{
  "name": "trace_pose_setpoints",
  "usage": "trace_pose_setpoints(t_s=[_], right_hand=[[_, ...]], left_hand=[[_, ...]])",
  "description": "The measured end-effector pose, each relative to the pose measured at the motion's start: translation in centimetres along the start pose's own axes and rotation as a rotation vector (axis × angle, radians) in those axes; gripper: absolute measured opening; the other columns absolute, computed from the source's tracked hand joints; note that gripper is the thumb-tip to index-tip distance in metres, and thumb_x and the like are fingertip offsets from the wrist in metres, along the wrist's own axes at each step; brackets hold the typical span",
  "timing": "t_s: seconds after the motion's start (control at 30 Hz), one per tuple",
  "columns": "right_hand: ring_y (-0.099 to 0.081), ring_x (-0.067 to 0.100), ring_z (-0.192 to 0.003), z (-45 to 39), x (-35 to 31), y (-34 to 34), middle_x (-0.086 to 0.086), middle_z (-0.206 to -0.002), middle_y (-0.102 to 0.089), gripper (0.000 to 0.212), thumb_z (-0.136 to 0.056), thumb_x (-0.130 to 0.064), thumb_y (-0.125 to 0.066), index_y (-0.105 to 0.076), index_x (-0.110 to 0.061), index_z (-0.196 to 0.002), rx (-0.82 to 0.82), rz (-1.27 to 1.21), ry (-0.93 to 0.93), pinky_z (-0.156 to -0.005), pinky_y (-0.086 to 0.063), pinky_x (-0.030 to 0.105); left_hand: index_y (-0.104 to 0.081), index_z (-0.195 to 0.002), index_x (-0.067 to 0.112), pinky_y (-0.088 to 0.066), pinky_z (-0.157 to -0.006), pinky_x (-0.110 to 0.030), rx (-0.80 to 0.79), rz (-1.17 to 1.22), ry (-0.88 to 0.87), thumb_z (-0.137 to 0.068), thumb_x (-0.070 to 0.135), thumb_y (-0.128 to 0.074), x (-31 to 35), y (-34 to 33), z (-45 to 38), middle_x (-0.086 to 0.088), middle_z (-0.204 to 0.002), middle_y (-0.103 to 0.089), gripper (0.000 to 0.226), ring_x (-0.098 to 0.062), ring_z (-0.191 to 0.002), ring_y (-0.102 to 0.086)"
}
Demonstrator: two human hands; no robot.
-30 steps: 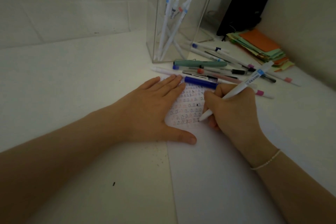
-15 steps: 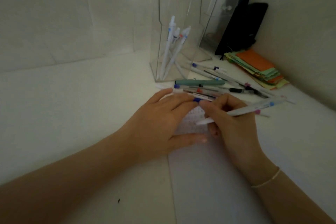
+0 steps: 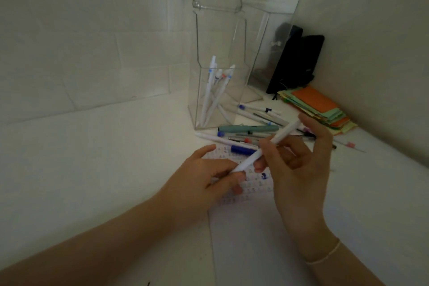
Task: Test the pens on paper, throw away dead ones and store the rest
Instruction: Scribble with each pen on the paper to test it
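Surface: white surface [image 3: 92, 158] met tiled wall [image 3: 81, 42] in a corner.
Around: clear holder [image 3: 216, 90], loose pens [image 3: 248, 132], paper [image 3: 255, 234].
Hands: my left hand [image 3: 202, 183] and right hand [image 3: 299, 167] both gripped one white pen [image 3: 264, 148].

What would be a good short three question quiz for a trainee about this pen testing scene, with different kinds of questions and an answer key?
1. True or false: the white pen is held by both hands, above the test paper.
2. Multiple choice: where do the stored pens stand? A) in the clear acrylic holder B) on the stack of coloured paper C) in the black pouch
3. Fill in: the loose pens lie on the desk between the holder and the ____.

Key
1. True: the left hand pinches its lower end and the right hand holds the barrel.
2. A
3. test paper
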State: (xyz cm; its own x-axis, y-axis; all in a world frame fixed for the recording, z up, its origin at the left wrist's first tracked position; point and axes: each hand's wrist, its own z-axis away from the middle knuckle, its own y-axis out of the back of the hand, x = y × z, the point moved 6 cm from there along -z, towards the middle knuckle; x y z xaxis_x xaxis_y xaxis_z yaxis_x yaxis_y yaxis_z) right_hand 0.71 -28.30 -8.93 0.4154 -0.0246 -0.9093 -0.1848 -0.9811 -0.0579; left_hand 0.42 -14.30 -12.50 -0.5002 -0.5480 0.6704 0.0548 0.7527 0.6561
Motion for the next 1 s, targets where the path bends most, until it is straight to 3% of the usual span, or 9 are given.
trace_pose_setpoints(t_s=[0.13, 0.23, 0.37, 0.47, 0.57, 0.7, 0.87, 0.93, 1.0], right_hand=[[-0.061, 0.021, -0.047, -0.5, 0.6, 0.2, 0.014, -0.072, -0.066, 0.045, -0.08, 0.005, -0.065, -0.04, -0.026, -0.103, -0.027, -0.015, -0.043, -0.049, -0.052, 0.024], [-0.062, 0.02, -0.046, -1.3, -0.1, 0.3, 0.018, -0.067, -0.064, 0.047, -0.08, 0.007, -0.065, -0.038, -0.022, -0.106, -0.017, -0.03, -0.056, -0.049, -0.053, 0.023], [-0.063, 0.017, -0.053, -6.6, -5.6, -0.7, 0.017, -0.084, -0.064, 0.056, -0.083, 0.006, -0.063, -0.032, -0.023, -0.119, 0.003, -0.011, 0.096, -0.055, -0.055, 0.024], [-0.064, 0.022, -0.057, -12.2, -10.2, -3.3, 0.019, -0.086, -0.063, 0.046, -0.085, 0.003, -0.059, -0.03, -0.019, -0.113, -0.007, 0.111, 0.304, -0.055, -0.057, 0.027], [-0.062, 0.024, -0.054, -16.4, -11.1, -7.5, 0.017, -0.083, -0.061, 0.04, -0.084, 0.003, -0.055, -0.028, -0.016, -0.107, -0.081, 0.262, 0.413, -0.05, -0.055, 0.03], [-0.059, 0.029, -0.075, -18.2, -6.5, -12.4, 0.012, -0.1, -0.048, 0.056, -0.085, -0.002, -0.052, -0.024, -0.011, -0.133, -0.337, 0.573, 0.258, -0.067, -0.054, 0.038], [-0.05, 0.021, -0.071, -16.7, -2.9, -14.2, 0.008, -0.089, -0.045, 0.06, -0.086, -0.01, -0.051, -0.023, -0.006, -0.139, -0.481, 0.756, 0.222, -0.054, -0.039, 0.029], [-0.047, 0.022, -0.064, -16.1, -2.1, -14.4, 0.008, -0.081, -0.048, 0.037, -0.088, -0.014, -0.049, -0.038, -0.006, -0.123, -0.534, 0.875, 0.216, -0.057, -0.036, 0.03], [-0.042, 0.015, -0.053, -15.7, -1.4, -14.4, 0.003, -0.066, -0.045, 0.011, -0.091, -0.016, -0.045, -0.045, -0.007, -0.087, -0.563, 0.921, 0.176, -0.053, -0.035, 0.027]], left_hand=[[-0.068, -0.105, 0.031, 0.008, -0.106, -0.006, 0.005, -0.055, -0.009, -0.09, 0.052, -0.04, -0.2, -0.1, 0.0, 0.021, -0.107, -0.067, 0.039, 0.018, -0.112, -0.042], [-0.06, -0.115, 0.04, 0.01, -0.111, -0.017, 0.042, -0.121, 0.034, -0.085, 0.062, -0.036, -0.8, 0.2, -0.2, 0.027, -0.124, -0.053, 0.044, 0.017, -0.124, -0.031], [-0.025, -0.14, 0.041, 0.01, -0.115, -0.028, 0.008, -0.236, 0.14, -0.085, 0.071, -0.025, -1.4, 0.2, 0.1, 0.028, -0.145, -0.021, 0.063, 0.013, -0.135, -0.005], [-0.01, -0.146, 0.036, 0.015, -0.113, -0.029, -0.067, -0.47, 0.12, -0.081, 0.069, -0.009, -2.0, -0.4, 0.4, 0.018, -0.154, 0.0, 0.073, 0.003, -0.138, 0.011], [-0.012, -0.146, 0.035, 0.012, -0.114, -0.03, -0.123, -0.517, 0.18, -0.085, 0.069, -0.009, -2.4, -0.7, 0.4, 0.013, -0.156, -0.001, 0.071, -0.001, -0.14, 0.007], [-0.015, -0.146, 0.034, 0.014, -0.112, -0.027, -0.121, -0.504, 0.175, -0.075, 0.071, -0.002, -2.5, -0.8, 0.4, 0.012, -0.156, -0.008, 0.081, -0.002, -0.141, 0.0], [-0.017, -0.146, 0.034, 0.011, -0.113, -0.029, -0.123, -0.525, 0.172, -0.072, 0.07, 0.001, -2.8, -0.9, 0.3, 0.012, -0.156, -0.01, 0.084, -0.002, -0.141, -0.002], [-0.018, -0.145, 0.034, 0.011, -0.113, -0.029, -0.121, -0.517, 0.174, -0.071, 0.07, 0.0, -2.8, -0.8, 0.3, 0.012, -0.155, -0.011, 0.084, -0.002, -0.141, -0.003], [-0.019, -0.145, 0.034, 0.011, -0.112, -0.029, -0.13, -0.511, 0.177, -0.071, 0.07, 0.001, -2.8, -0.9, 0.3, 0.011, -0.155, -0.012, 0.085, -0.002, -0.141, -0.005]])
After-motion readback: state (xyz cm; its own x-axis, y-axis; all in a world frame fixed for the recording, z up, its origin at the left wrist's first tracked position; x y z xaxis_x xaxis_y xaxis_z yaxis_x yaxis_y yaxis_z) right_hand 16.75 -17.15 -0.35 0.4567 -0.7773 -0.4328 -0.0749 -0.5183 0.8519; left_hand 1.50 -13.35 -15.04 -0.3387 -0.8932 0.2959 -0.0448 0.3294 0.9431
